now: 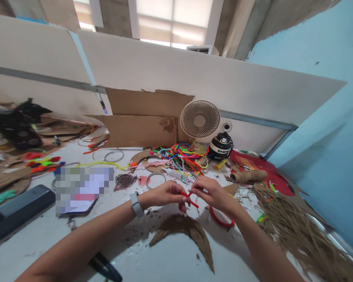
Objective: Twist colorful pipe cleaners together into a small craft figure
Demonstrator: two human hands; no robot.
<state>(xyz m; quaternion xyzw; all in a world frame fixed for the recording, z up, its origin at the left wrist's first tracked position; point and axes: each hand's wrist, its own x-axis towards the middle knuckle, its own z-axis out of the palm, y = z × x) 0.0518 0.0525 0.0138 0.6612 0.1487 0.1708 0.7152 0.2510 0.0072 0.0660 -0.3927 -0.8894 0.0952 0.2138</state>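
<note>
A short red pipe cleaner (195, 204) is pinched between my two hands, a little above the white table. My left hand (167, 192), with a grey watch on its wrist, has its fingertips closed on one part of it. The fingers of my right hand (210, 192) are closed on its upper end, close to the left fingertips. Red scissor handles (222, 218) show just below my right hand; I cannot tell whether they rest on the table or against the palm. Nearer to me lies a crescent covered in brown twine (184, 227).
Behind my hands is a pile of coloured pipe cleaners (184, 154), near a fan (200, 119) and a black jug (220, 146). Brown twine strands (300, 231) and a cardboard tube (249, 176) lie right. A metal ring (155, 180), blurred-out phone (82, 190) and dark case (20, 213) are left.
</note>
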